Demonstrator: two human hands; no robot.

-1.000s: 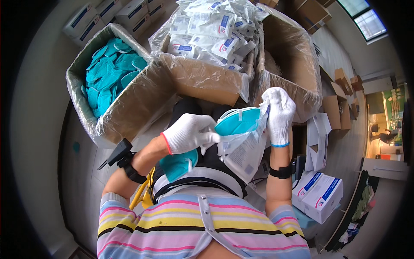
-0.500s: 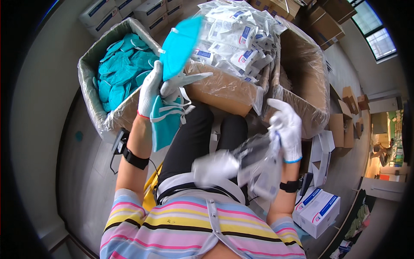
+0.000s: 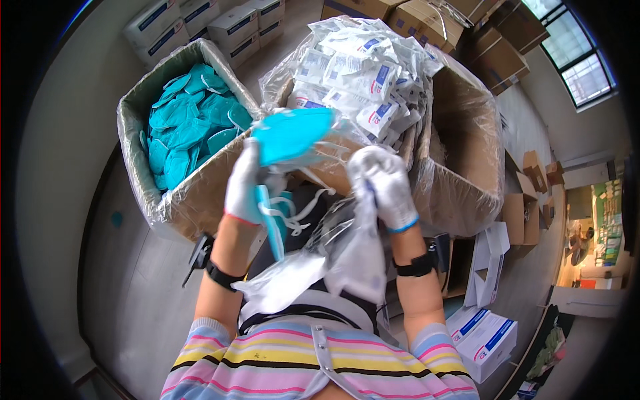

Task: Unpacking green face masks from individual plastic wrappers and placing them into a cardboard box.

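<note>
My gloved left hand (image 3: 243, 183) is closed on teal face masks. One teal mask (image 3: 293, 133) sticks out flat above the fingers, and another teal mask (image 3: 272, 223) hangs below with loose white straps. My gloved right hand (image 3: 383, 181) is closed on clear and white plastic bags (image 3: 357, 257), which dangle beneath it over my lap. Motion blurs the bags, so I cannot tell how many there are. To the left, a lined carton (image 3: 193, 200) holds a heap of teal masks (image 3: 190, 120).
Ahead, white packets (image 3: 360, 67) pile high in a plastic-lined carton. Right of it stands another lined carton (image 3: 460, 180). White boxes (image 3: 483, 340) sit at lower right, and more white boxes (image 3: 233, 30) are stacked at the back. Brown cartons (image 3: 497, 50) fill the far right.
My right hand has moved left and inward with the bags, close to my left hand. The upper mask has tipped from upright toward level, and my left hand has come lower.
</note>
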